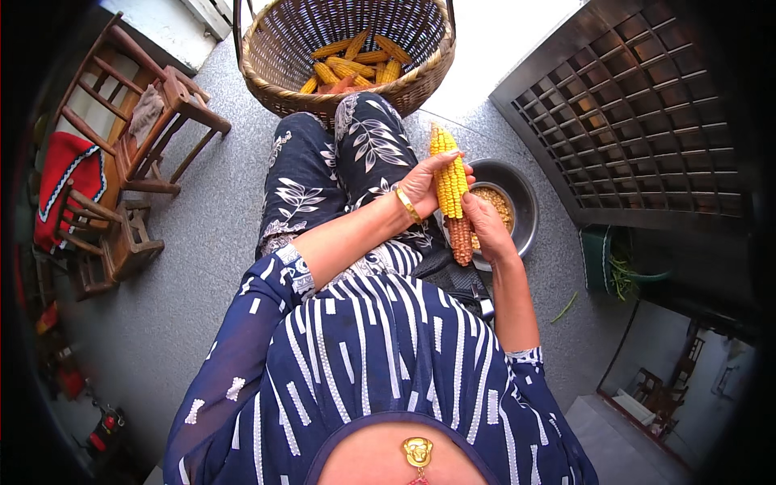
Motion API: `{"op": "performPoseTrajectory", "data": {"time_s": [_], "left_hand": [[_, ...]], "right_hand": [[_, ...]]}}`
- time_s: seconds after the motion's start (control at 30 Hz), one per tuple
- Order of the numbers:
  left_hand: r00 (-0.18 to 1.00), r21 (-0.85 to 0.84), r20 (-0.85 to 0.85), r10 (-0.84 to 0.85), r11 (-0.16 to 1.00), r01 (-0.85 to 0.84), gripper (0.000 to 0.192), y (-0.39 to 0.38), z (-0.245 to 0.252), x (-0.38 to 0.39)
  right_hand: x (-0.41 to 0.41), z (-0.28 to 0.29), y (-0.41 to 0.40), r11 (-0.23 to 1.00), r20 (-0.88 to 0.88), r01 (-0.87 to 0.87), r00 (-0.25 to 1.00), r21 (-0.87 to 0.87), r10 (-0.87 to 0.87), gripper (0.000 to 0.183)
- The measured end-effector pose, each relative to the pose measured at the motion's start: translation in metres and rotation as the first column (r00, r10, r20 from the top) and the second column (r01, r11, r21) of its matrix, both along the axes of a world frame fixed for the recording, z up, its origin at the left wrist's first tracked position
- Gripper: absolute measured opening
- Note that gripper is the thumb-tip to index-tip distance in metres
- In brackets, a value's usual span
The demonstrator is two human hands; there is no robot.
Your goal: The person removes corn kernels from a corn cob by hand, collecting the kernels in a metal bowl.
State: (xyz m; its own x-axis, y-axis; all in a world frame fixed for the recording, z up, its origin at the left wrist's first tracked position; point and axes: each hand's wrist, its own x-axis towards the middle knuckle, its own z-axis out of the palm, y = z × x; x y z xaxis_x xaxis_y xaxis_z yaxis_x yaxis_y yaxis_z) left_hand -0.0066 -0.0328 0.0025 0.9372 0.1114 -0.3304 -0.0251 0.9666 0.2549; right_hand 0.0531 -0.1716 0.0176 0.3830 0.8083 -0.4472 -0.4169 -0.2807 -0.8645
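Note:
An ear of dried yellow corn (450, 182) is held between my two hands, tip pointing away from me. Its lower end is a stripped, reddish cob; rows of kernels cover the rest. My left hand (427, 179) wraps the ear from the left, near its middle. On the right side, my right hand (488, 224) grips it with the thumb against the kernels, where the bare part begins. Below and to the right sits a grey metal basin (526, 209), partly hidden by my right hand and the ear. Loose corn kernels (500, 203) lie in it.
Beyond my knees stands a woven basket (291, 36) with several ears of corn (354, 63) inside. Wooden chairs (163, 97) are at the left, one with a red cloth (70, 182). A lattice door panel (630, 115) and a green basket (597, 257) stand at the right.

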Motion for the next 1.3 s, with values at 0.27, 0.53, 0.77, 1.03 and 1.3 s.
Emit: {"op": "performPoseTrajectory", "data": {"time_s": [0.27, 0.53, 0.77, 1.03, 1.3], "left_hand": [[1.0, -0.035, 0.014, 0.011, 0.999, -0.01, 0.033, 0.001, -0.003, 0.0], [0.999, 0.023, -0.032, -0.02, 1.0, 0.021, 0.03, -0.001, -0.001, 0.001], [1.0, 0.006, -0.01, 0.011, 1.0, -0.011, 0.031, -0.001, -0.006, 0.003], [1.0, -0.001, 0.009, -0.001, 1.0, 0.001, 0.034, -0.001, -0.011, 0.005], [1.0, 0.075, -0.004, -0.002, 0.997, 0.002, 0.036, -0.004, -0.007, 0.005]], "right_hand": [[0.0, 0.007, -0.002, 0.999, 0.025, -0.048, 0.999, 0.014, 0.048, 0.036], [0.0, 0.019, 0.001, 0.947, 0.814, 0.006, 0.513, -0.321, 0.273, 0.027], [0.014, 0.012, -0.021, 0.963, 0.825, 0.18, 0.562, -0.198, 0.065, 0.028], [0.044, -0.008, -0.075, 0.823, 0.948, 0.488, 0.035, -0.292, 0.316, 0.036], [0.011, 0.006, -0.033, 1.0, 0.504, -0.006, 0.864, -0.027, 0.019, 0.039]]}}
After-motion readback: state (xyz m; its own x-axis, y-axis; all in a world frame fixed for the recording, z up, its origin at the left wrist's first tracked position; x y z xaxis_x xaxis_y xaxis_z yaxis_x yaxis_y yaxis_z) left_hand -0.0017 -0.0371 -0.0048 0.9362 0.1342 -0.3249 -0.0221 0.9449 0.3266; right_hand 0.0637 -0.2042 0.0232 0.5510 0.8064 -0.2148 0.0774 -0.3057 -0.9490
